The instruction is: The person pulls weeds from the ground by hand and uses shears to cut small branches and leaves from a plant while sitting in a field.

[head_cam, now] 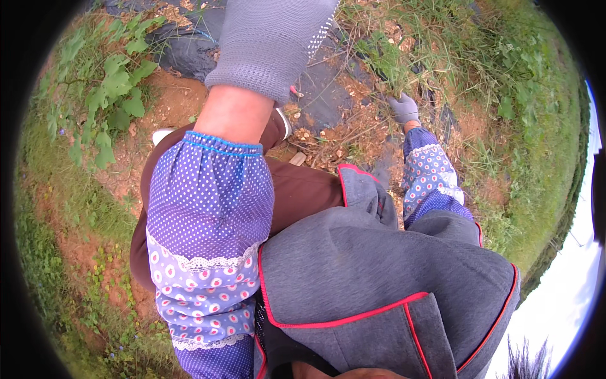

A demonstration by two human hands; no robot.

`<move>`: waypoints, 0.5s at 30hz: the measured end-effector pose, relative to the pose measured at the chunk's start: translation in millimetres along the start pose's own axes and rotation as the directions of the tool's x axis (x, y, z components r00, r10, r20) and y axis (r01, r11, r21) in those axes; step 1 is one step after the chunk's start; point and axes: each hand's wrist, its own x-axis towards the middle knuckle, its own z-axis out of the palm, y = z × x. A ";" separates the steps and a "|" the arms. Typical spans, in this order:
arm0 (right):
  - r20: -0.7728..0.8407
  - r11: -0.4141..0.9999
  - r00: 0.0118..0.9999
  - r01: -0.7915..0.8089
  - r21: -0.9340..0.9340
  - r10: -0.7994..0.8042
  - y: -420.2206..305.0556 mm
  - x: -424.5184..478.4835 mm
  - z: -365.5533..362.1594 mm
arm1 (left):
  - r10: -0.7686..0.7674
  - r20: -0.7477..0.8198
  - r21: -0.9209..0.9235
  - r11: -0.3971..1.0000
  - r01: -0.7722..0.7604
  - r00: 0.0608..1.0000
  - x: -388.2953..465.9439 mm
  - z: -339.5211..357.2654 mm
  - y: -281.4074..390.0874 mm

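Note:
My left hand point(277, 42), in a grey knitted glove with white rubber dots, is raised close to the camera at the top centre. Its fingers lie beyond the picture's edge, so what it holds is hidden. Lower and farther off, my right hand point(404, 109), also gloved in grey, is closed around the base of a tuft of green weeds point(390, 66) near the ground. Polka-dot sleeve covers reach both wrists. Black plastic mulch film point(324, 94), torn and strewn with soil and dry stalks, lies between the two hands.
Broad-leaved plants point(113, 87) grow at the upper left, tall grass point(530, 94) along the right. A small pink-ended object point(297, 92) lies on the film. A pale flat piece point(298, 158) rests near my brown-trousered leg point(303, 189). Reddish soil point(177, 97) shows around my shoes.

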 end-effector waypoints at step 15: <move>0.158 0.817 0.956 -0.118 -0.564 0.247 -90.3 -10.5 58.5 | 0.023 0.021 -0.022 1.000 -0.022 1.000 4.6 1.3 -13.7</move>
